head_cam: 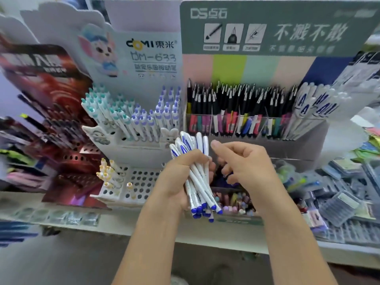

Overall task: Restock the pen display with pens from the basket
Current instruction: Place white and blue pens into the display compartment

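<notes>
My left hand (pixel 181 175) grips a bundle of white pens with blue tips (pixel 197 182), held upright and fanned in front of the shelf. My right hand (pixel 240 161) hovers just right of the bundle, fingers curled and apart, with nothing clearly in it. Behind stands the green-headed pen display (pixel 257 124) packed with black pens, and white pens with blue print (pixel 312 108) fill its right end. A white display with holes (pixel 131 140) holds teal and purple capped pens. The basket is not visible.
A red display (pixel 51 103) leans at the left. A low white perforated rack (pixel 135 186) with a few yellow pens stands in front. Packaged stationery (pixel 345 192) is piled at the right. The shelf edge (pixel 102 223) runs across below my hands.
</notes>
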`<state>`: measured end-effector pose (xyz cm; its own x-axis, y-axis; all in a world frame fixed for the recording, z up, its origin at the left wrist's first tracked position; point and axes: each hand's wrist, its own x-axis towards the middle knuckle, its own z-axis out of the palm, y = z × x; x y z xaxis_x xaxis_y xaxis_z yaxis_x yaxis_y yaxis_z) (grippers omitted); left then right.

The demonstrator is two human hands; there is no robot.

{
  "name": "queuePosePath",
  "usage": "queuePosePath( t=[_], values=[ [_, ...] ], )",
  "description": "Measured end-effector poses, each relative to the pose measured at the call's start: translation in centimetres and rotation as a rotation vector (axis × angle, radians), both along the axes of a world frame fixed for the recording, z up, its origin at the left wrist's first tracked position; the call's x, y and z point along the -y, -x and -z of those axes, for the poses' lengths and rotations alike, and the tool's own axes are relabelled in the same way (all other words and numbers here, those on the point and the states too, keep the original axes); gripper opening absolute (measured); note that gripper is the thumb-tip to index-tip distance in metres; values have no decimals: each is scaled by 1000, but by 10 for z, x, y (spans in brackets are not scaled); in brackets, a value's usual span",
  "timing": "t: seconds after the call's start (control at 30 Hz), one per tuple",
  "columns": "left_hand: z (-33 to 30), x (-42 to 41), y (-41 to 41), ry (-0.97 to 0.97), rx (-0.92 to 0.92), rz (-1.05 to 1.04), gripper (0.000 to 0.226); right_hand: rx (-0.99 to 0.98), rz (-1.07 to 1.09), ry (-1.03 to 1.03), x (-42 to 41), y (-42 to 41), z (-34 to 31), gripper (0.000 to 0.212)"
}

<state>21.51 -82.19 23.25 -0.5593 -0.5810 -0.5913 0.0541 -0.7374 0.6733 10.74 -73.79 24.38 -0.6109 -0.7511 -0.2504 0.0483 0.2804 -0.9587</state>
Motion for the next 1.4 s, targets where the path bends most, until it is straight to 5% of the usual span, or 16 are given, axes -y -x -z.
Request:
queuePosePath(
  t=[0.37,0.7,1.0,1.4],
  values=[
    [4,28,18,30,29,61,7,354,153,118,39,9,14,14],
    [11,46,12,156,24,173,9,-329,548,626,43,27,-25,14],
    [3,53,2,151,-64,172,15,-607,232,202,70,17,45,5],
    [7,46,-1,105,18,119,9,-666,344,60,86,17,61,14]
  ],
)
